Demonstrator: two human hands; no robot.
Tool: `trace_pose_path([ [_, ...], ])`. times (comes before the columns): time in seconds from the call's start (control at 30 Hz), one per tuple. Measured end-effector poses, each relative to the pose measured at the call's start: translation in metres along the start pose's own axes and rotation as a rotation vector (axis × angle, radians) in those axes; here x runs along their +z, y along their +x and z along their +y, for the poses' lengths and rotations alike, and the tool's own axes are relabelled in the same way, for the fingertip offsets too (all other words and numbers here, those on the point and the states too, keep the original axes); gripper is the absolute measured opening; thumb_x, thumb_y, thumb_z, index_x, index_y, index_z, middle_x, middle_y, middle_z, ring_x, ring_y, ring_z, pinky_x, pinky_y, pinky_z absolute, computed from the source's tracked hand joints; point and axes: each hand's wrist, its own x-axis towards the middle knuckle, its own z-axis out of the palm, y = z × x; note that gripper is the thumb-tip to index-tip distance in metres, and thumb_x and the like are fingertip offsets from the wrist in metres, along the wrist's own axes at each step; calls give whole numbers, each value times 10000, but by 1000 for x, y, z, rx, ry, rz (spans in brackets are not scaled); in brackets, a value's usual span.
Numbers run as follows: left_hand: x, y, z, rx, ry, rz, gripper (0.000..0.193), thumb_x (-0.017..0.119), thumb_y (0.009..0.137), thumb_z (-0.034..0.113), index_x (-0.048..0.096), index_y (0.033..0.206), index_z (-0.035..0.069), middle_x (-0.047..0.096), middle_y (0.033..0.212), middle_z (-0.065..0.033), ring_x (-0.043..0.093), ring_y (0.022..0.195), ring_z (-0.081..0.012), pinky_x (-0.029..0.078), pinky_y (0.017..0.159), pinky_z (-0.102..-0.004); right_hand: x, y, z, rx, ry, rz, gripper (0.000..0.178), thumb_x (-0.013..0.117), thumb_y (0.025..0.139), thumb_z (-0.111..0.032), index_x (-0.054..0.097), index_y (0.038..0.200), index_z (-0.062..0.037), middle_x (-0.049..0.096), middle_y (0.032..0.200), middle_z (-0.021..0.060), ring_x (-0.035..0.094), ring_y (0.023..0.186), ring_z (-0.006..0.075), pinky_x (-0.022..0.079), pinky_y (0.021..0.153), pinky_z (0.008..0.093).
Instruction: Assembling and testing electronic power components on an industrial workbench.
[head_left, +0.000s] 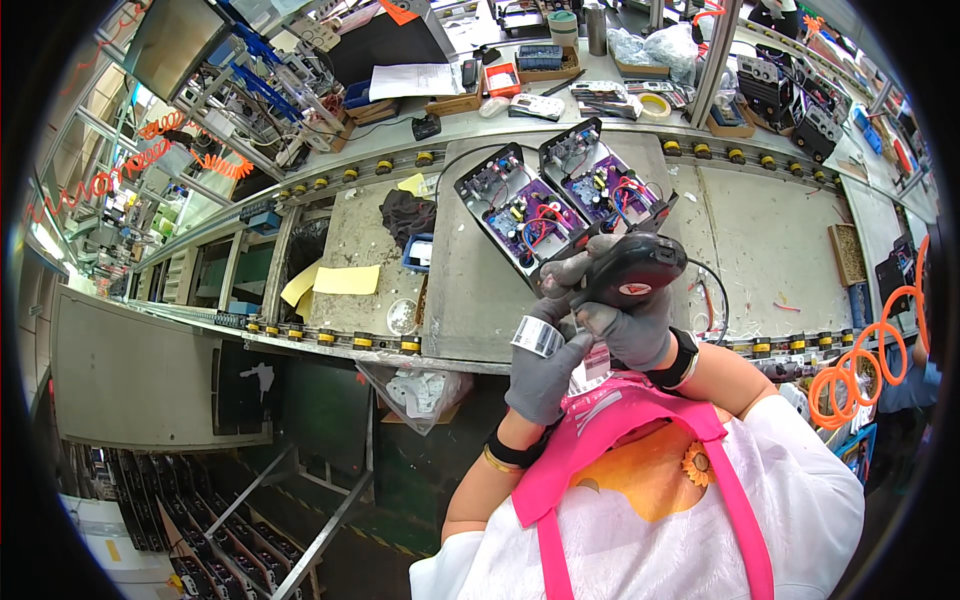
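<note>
Both my hands wear grey gloves and are closed close together in front of my chest. My left hand (545, 375) has a curled white label strip (537, 336) across its fingers, and a second printed piece hangs by its thumb. Over my right hand (637, 332) lies a rounded black handheld device (640, 266) with a small red-and-white mark; its exact kind is unclear. Dark fingertips press on its left part, and my right fingers are partly hidden beneath it. Just beyond, two open black housings with purple circuit boards (538, 222) (600, 190) stand side by side, tilted, on a grey board.
Roller rails (340, 340) run along both sides of the line. Yellow paper (346, 280), a dark cloth (408, 217) and a blue tray (418, 252) lie to the left. A black cord (722, 300) loops at right, near a coiled orange hose (850, 375). Parts boxes crowd the back bench.
</note>
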Motion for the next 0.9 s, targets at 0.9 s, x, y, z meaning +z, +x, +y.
trace_pose_path([
  [0.9,4,-2,2,44,-21,69,500,607,760,22,427,1222,-39,556,1035,-93,548,905,-127,463,801,-261,2,4,1,-2,49,-29,553,647,771,44,395,1257,-36,567,1143,150,578,1051,244,512,853,371],
])
